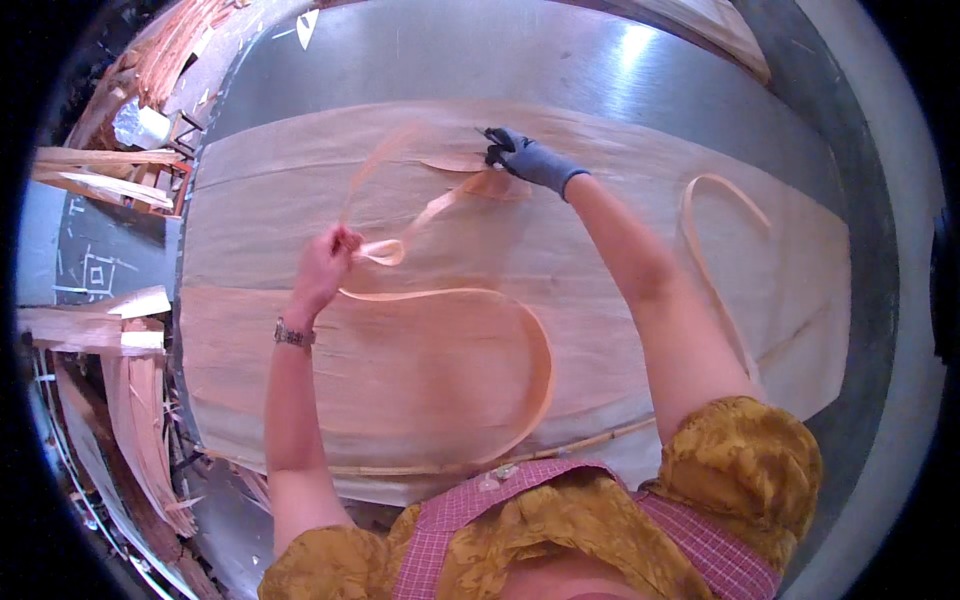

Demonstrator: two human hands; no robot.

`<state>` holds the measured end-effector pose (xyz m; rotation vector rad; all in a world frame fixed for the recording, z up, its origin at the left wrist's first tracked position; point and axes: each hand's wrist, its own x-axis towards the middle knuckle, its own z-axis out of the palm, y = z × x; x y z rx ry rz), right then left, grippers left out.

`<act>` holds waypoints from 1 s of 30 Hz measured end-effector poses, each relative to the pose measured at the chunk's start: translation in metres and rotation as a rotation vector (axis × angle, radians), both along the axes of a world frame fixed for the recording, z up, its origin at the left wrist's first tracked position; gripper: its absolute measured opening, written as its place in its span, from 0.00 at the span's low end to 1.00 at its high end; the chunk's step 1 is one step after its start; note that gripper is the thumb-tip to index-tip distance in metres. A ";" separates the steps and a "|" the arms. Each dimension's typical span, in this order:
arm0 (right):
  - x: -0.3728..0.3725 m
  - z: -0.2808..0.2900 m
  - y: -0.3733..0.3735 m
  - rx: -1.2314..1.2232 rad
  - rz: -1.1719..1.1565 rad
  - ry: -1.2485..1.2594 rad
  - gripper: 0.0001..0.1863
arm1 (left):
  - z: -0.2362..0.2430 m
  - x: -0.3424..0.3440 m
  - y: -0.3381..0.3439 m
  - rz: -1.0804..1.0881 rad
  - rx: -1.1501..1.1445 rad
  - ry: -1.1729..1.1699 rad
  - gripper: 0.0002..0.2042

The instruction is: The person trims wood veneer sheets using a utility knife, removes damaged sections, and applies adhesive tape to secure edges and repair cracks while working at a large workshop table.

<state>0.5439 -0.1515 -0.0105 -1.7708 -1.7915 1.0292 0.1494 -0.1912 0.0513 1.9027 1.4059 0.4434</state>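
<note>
My left hand (325, 268), bare with a metal watch at the wrist, is closed on a thin, pale wood veneer strip (440, 205). From that fist the strip makes a small loop and runs toward the far middle of the veneer sheets (620, 240). A blurred end of strip rises above the fist. Another long strip (548, 350) curves from near the fist toward my body. My right hand (525, 158), in a grey glove with dark fingertips, is bent low over the sheets at a lifted edge. A thin dark thing shows at its fingertips, too small to name.
Beneath the sheets is a grey metal table (480, 60). One more curled strip (700, 240) lies at the right, beside my forearm. Stacks of veneer offcuts (140, 420) line the left side, with a small stool (175, 185) there. A narrow wood strip (590, 437) lies along the near edge.
</note>
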 end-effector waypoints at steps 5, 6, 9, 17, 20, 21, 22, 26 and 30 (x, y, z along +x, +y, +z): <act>-0.011 -0.011 -0.002 0.089 -0.065 -0.105 0.19 | -0.011 0.048 -0.021 -0.150 -0.141 0.087 0.14; -0.010 -0.008 -0.002 0.094 -0.051 -0.162 0.19 | -0.014 0.068 -0.017 -0.143 -0.058 0.182 0.16; 0.006 -0.011 -0.001 0.139 -0.045 -0.301 0.17 | -0.015 0.142 0.001 -0.227 0.171 0.347 0.24; 0.001 -0.013 -0.005 0.169 -0.042 -0.211 0.17 | -0.042 0.199 0.047 -0.321 0.055 0.672 0.25; 0.026 -0.019 -0.025 0.269 0.026 -0.226 0.16 | -0.053 0.207 0.049 -0.277 -0.007 0.575 0.22; 0.019 -0.014 -0.035 0.328 0.118 -0.349 0.16 | -0.057 0.194 0.051 -0.273 0.024 0.509 0.22; 0.012 -0.011 -0.049 0.327 0.127 -0.339 0.16 | -0.062 0.185 0.053 -0.272 0.059 0.437 0.21; 0.026 -0.027 -0.101 0.398 -0.222 -0.409 0.15 | -0.077 0.193 0.076 -0.325 0.030 0.444 0.20; 0.025 -0.028 -0.137 0.248 -0.166 -0.330 0.15 | -0.083 0.186 0.081 -0.285 0.045 0.389 0.17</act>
